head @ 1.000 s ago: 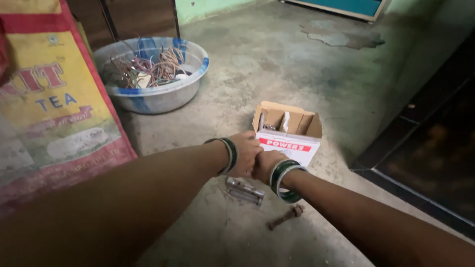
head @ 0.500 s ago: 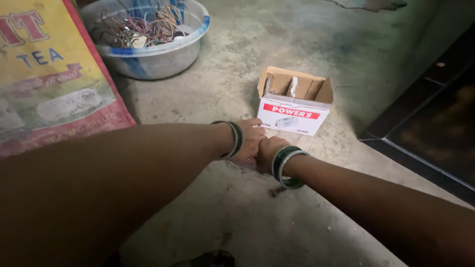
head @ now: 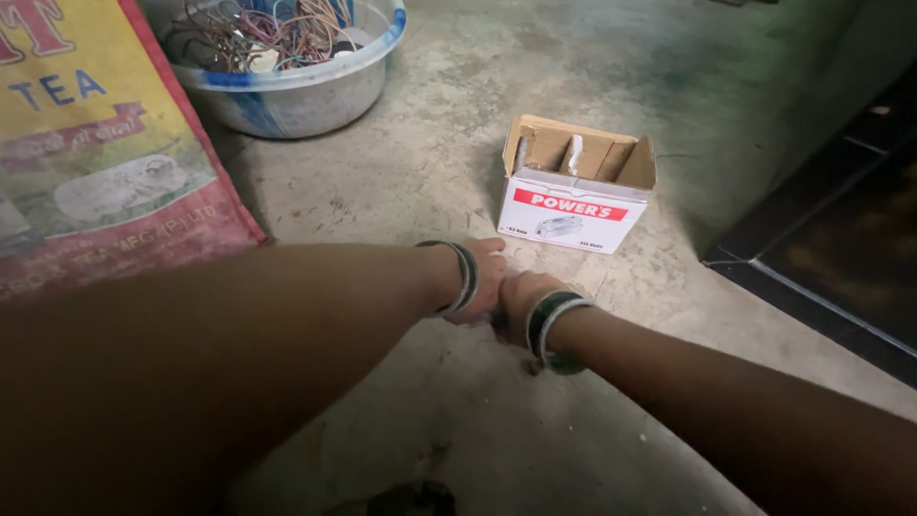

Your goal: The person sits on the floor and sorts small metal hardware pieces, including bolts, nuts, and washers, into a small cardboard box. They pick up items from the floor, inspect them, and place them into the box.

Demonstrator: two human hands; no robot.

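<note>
Both hands meet low over the grey concrete floor [head: 458,143], knuckles pressed together just in front of a small white cardboard box [head: 575,196] with a red stripe on its front and brown open flaps. The box stands upright on the floor, its top open, with brown card dividers and a pale upright piece showing inside. The left hand [head: 480,277] is curled into a closed grip, a stack of green and silver bangles [head: 463,275] on its wrist; what it grips is hidden beneath the fingers. The right hand [head: 521,294] is likewise curled shut and touches the left, with dark green and silver bangles [head: 551,328] around its wrist; whether it holds anything cannot be told. Neither hand touches the box, though both are near its front. At the upper left sits a round blue-and-white plastic basin [head: 315,81] filled with tangled coloured wires [head: 263,29], and beside it lies a yellow and red printed woven sack [head: 95,162].
</note>
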